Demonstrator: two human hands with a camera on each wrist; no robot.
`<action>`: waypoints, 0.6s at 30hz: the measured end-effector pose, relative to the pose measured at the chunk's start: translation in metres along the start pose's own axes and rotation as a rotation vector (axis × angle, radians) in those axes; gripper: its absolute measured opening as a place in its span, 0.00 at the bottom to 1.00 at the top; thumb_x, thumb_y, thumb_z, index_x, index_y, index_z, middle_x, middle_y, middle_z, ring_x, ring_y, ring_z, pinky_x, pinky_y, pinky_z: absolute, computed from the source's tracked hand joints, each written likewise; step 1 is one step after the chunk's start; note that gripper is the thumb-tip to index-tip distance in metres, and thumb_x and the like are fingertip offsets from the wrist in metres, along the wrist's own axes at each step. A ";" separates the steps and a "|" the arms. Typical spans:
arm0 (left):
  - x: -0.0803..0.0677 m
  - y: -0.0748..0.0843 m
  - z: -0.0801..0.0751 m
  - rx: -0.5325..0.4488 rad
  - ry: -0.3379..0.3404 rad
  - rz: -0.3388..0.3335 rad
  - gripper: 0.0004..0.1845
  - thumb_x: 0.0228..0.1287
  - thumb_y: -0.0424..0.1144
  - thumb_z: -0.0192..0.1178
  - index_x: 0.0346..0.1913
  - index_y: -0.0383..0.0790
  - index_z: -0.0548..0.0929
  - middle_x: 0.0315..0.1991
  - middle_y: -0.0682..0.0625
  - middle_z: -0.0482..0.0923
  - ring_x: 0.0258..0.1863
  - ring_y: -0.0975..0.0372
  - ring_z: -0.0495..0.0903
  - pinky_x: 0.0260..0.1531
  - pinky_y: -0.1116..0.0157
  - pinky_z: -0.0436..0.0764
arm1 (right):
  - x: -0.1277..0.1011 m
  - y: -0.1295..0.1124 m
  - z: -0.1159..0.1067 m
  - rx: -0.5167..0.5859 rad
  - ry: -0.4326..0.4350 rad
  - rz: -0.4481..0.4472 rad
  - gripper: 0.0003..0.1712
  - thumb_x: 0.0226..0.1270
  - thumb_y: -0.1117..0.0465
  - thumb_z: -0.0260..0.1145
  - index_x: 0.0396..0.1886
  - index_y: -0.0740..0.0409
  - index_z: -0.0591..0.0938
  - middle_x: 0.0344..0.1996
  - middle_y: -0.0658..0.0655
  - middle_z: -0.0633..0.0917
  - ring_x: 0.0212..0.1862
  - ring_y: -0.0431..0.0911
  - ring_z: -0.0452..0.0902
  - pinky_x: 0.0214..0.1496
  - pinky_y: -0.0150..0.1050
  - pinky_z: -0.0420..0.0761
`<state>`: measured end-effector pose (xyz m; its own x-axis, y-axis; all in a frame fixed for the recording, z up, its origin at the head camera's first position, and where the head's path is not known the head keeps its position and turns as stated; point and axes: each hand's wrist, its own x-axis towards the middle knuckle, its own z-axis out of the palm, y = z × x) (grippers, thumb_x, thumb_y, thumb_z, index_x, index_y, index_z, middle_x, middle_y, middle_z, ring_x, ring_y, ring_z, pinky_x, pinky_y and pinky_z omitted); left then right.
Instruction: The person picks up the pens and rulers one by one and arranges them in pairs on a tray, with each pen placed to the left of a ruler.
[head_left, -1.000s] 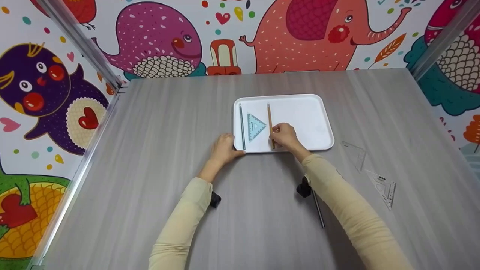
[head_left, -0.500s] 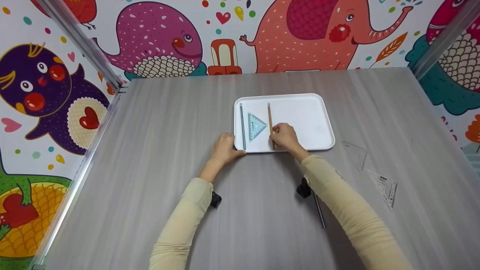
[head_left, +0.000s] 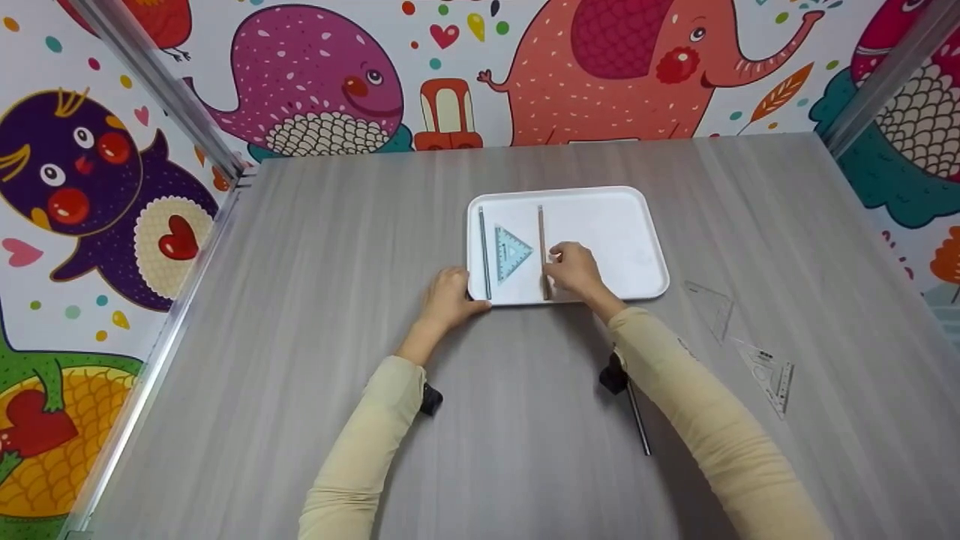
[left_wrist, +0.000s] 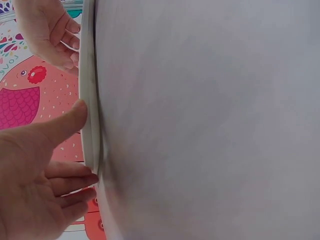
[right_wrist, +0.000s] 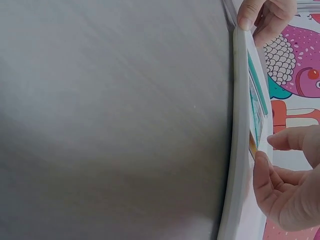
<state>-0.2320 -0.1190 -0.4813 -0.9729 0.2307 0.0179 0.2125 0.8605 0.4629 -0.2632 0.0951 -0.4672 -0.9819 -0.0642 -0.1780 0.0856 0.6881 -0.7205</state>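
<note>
A brown pencil lies on a white tray, left of the tray's middle and running from near the far rim almost to the near one. It is slender and straight, with a small pale tip at the far end; in the right wrist view a short stretch of it looks orange-yellow. The right hand is just beside its near half, thumb and forefinger parted with a gap between their tips and the other fingers bent; whether a fingertip touches the pencil cannot be told. The left hand holds the tray's near left corner, thumb against the near rim and fingers along the left side.

Left of the brown pencil is a pale blue translucent set square, its ruled long edge to the left, one corner pointing right towards the pencil, and a small opening in its middle. Farther left, close to the left rim, lies a dark green pencil, roughly parallel to the brown one. The tray is shallow, with rounded corners and a raised rim. To its right, two clear set squares lie on the grey bench, near each other.
</note>
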 end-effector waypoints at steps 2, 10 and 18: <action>0.000 0.001 0.000 -0.006 -0.006 -0.008 0.23 0.44 0.45 0.70 0.39 0.30 0.78 0.39 0.41 0.77 0.41 0.52 0.73 0.42 0.57 0.74 | -0.001 0.002 -0.001 -0.020 0.016 -0.022 0.23 0.57 0.63 0.59 0.51 0.73 0.74 0.40 0.66 0.81 0.34 0.49 0.77 0.34 0.37 0.77; -0.001 0.002 -0.001 -0.012 -0.019 -0.032 0.24 0.46 0.45 0.70 0.42 0.31 0.78 0.43 0.40 0.76 0.45 0.52 0.73 0.46 0.56 0.73 | -0.008 0.010 -0.005 -0.092 0.076 -0.141 0.23 0.52 0.65 0.59 0.48 0.73 0.76 0.27 0.61 0.81 0.27 0.46 0.71 0.34 0.41 0.73; -0.001 0.000 0.000 -0.021 -0.017 -0.025 0.24 0.44 0.45 0.70 0.40 0.31 0.78 0.42 0.40 0.77 0.44 0.51 0.73 0.47 0.57 0.73 | -0.020 0.017 -0.011 0.003 0.056 -0.204 0.24 0.50 0.67 0.60 0.49 0.73 0.74 0.23 0.57 0.79 0.23 0.42 0.69 0.29 0.34 0.69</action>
<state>-0.2312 -0.1188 -0.4810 -0.9762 0.2168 -0.0089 0.1859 0.8566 0.4813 -0.2436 0.1157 -0.4685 -0.9869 -0.1614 0.0092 -0.1153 0.6632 -0.7395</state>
